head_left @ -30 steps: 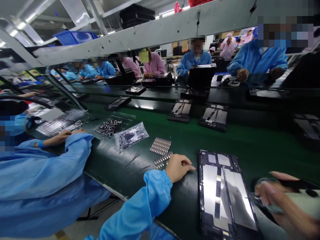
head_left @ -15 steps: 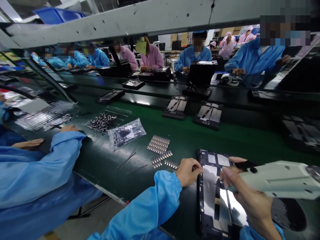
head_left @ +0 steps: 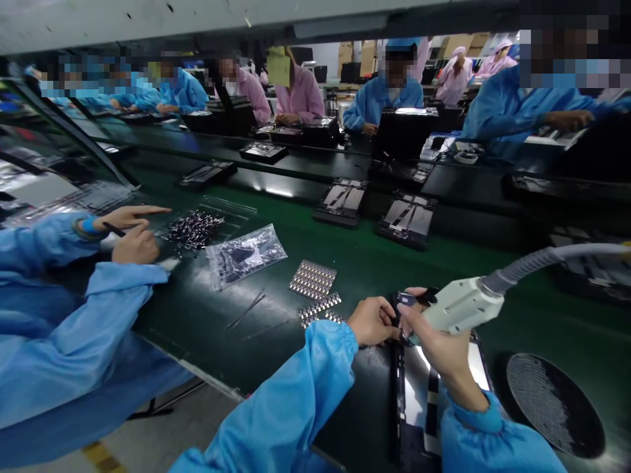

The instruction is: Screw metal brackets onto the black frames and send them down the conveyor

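A dark tablet back frame (head_left: 419, 387) with shiny metal panels lies on the green belt in front of me. My left hand (head_left: 373, 320) rests closed at its upper left corner, fingers pinched on something I cannot make out. My right hand (head_left: 434, 345) grips a pale grey hose-fed tool (head_left: 461, 304), its tip down at the same corner, right next to my left fingers. Small strips of tiny parts (head_left: 320, 309) lie just left of my left hand.
A round black mesh disc (head_left: 555, 404) sits right of the frame. A sheet of parts (head_left: 312, 280), tweezers (head_left: 245, 312), a clear bag (head_left: 245, 254) and a screw pile (head_left: 193, 229) lie to the left. A neighbour's hands (head_left: 133, 236) work there. More frames (head_left: 407, 220) ride the belt.
My right hand has brought the tool from the right down to the frame's upper left corner. My left hand slid onto that corner. The neighbour's hands rose toward the screw pile.
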A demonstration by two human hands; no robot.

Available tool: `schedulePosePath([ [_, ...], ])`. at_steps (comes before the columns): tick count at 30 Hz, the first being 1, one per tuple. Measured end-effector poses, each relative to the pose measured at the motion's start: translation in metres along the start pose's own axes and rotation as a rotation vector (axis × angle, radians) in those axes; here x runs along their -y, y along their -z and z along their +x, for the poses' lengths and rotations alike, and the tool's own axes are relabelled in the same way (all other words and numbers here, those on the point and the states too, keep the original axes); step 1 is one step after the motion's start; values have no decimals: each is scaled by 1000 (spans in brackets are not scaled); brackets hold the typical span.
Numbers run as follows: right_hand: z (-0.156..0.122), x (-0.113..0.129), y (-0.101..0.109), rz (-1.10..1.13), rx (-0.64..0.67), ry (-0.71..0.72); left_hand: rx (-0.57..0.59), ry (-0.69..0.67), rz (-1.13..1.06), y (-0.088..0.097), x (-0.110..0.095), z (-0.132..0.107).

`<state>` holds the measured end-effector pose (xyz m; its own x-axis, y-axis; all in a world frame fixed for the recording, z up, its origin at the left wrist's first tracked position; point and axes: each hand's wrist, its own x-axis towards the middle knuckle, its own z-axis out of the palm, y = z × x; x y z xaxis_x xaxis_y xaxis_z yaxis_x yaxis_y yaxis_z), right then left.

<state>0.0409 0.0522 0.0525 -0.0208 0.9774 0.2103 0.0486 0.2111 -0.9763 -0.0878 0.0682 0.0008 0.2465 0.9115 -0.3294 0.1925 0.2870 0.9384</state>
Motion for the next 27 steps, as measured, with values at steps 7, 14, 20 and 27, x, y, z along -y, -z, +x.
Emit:
schedulePosePath([
  [7,2,1,-4,-53,7,10,-19,-27,53,-3,1,0],
  [14,-6,-3,-7,-112,67,7,-189,-198,298,55,-21,-24],
  [20,-5,5,-4,-85,65,33,-180,-95,931,103,-16,-62],
  [27,-21,38,91,-103,-125,61,-39,-129,1001,112,0,-65],
])
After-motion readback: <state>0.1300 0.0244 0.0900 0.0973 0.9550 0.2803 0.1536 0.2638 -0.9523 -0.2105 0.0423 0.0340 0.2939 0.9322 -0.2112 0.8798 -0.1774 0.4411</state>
